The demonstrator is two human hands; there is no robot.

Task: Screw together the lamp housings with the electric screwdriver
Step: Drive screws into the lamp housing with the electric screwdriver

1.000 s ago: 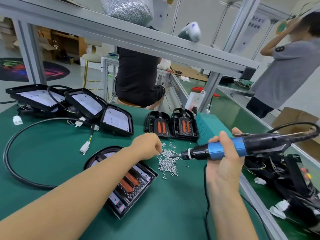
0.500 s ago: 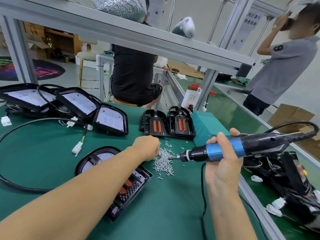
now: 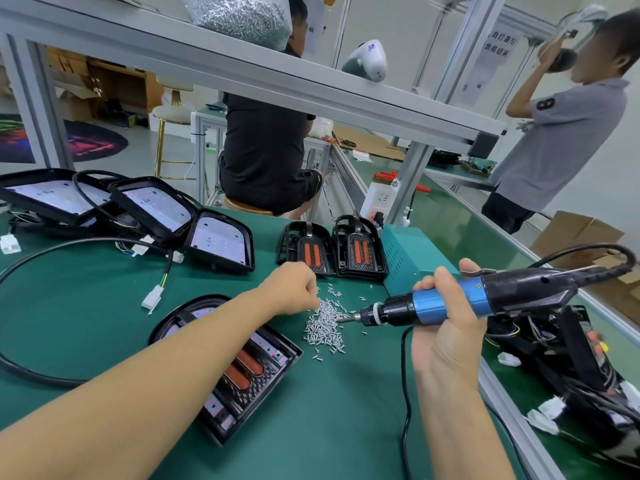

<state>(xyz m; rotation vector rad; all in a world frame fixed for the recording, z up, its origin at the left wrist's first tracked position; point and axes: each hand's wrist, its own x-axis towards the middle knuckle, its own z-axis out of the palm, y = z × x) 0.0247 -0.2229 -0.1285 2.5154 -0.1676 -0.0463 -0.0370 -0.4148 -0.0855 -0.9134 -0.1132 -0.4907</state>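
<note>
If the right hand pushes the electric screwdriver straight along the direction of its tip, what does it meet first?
Probably the screw pile. The right hand holds the electric screwdriver almost level, tip at the pile's right edge. The left hand lies just beyond, though depth is unclear.

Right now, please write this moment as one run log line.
left hand: reaching into screw pile | right hand: holds electric screwdriver, bit at pile | lamp housing: on mat

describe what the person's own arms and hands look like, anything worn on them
Both forearms are bare as far as the picture shows: no sleeve, no glove. The left hand and right hand carry no visible ring, and neither wrist shows a watch or band. No markings show on either arm. Any sleeve higher up lies outside the frame.
</note>
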